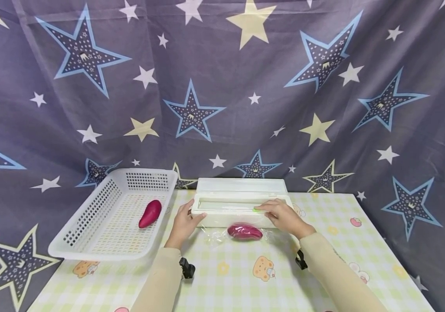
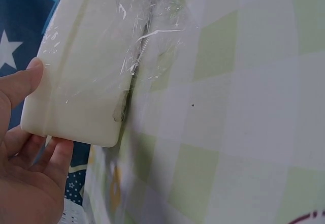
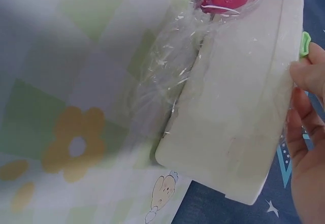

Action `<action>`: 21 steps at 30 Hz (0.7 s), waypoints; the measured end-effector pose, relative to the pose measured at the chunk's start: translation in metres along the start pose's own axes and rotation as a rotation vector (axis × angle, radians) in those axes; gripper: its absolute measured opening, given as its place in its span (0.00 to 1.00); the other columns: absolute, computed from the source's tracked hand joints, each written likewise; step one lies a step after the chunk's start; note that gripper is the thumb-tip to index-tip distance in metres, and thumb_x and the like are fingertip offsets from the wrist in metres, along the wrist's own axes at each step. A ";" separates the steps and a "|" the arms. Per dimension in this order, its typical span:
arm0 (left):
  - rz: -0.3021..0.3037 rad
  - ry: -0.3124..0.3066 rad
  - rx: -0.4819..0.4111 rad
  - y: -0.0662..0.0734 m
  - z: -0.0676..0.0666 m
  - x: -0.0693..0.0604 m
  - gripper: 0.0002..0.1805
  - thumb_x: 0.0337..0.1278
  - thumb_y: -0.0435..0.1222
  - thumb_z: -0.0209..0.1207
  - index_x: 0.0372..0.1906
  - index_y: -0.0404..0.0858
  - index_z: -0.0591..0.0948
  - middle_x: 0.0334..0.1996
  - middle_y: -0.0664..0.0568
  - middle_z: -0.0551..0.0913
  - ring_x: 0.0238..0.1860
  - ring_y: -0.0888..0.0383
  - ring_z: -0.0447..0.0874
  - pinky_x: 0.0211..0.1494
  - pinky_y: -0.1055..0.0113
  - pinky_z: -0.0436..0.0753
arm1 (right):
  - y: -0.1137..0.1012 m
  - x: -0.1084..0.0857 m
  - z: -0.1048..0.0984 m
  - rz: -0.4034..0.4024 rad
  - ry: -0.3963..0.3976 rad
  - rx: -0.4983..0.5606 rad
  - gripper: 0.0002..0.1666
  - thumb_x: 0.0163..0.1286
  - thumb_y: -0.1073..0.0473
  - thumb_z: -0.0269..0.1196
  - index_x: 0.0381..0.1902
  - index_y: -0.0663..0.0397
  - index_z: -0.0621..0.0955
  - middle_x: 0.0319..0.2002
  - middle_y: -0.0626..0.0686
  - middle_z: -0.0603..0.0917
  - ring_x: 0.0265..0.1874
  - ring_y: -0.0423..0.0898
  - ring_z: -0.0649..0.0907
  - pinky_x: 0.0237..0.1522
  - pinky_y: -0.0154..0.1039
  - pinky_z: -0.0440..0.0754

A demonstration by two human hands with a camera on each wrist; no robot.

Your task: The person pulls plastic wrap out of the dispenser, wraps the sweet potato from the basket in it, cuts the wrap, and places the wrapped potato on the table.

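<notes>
Along the rear of the checkered worktop (image 1: 207, 292), gripping the left end of a lid-raised white box (image 1: 216, 220) with the left hand (image 1: 184, 224), and pinching a small green tab (image 3: 304, 44) at its upper front edge with the right hand (image 1: 286, 217). Just before the box, with a magenta vegetable (image 1: 244, 232) under crinkled clear film (image 1: 212, 237) draped from its front. Off to the left, with a similar vegetable (image 1: 150, 214) inside a white basket (image 1: 97, 256).
</notes>
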State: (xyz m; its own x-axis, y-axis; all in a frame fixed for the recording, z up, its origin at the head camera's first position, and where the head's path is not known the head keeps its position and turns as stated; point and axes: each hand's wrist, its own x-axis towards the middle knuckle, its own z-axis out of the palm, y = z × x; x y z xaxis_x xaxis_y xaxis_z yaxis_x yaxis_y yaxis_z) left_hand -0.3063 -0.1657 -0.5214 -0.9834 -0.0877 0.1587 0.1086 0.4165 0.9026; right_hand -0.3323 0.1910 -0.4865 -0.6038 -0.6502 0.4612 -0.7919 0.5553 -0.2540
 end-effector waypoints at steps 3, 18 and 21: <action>0.004 0.003 -0.006 0.001 -0.001 0.000 0.43 0.61 0.39 0.69 0.76 0.31 0.61 0.69 0.33 0.62 0.66 0.36 0.70 0.66 0.51 0.73 | -0.002 0.001 -0.001 0.013 -0.011 0.008 0.24 0.64 0.74 0.66 0.57 0.54 0.84 0.52 0.54 0.86 0.52 0.54 0.81 0.62 0.56 0.72; 0.004 0.011 0.000 0.001 0.000 -0.001 0.42 0.61 0.39 0.69 0.75 0.31 0.62 0.68 0.34 0.63 0.65 0.37 0.71 0.66 0.51 0.74 | -0.016 0.011 -0.005 0.151 0.070 0.083 0.17 0.63 0.67 0.68 0.52 0.58 0.85 0.44 0.53 0.84 0.35 0.46 0.81 0.39 0.41 0.83; 0.014 0.017 0.008 0.001 0.001 -0.001 0.42 0.61 0.39 0.69 0.75 0.30 0.62 0.68 0.33 0.64 0.64 0.36 0.71 0.65 0.50 0.75 | -0.021 0.017 -0.002 0.160 0.110 0.077 0.14 0.62 0.67 0.71 0.47 0.60 0.86 0.41 0.54 0.85 0.35 0.49 0.83 0.39 0.42 0.85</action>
State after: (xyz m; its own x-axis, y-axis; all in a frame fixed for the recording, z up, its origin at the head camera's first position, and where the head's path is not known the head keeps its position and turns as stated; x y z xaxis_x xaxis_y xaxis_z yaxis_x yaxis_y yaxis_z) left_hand -0.3053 -0.1649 -0.5213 -0.9791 -0.0973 0.1787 0.1215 0.4248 0.8971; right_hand -0.3261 0.1690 -0.4719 -0.7120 -0.4942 0.4989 -0.6941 0.6028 -0.3935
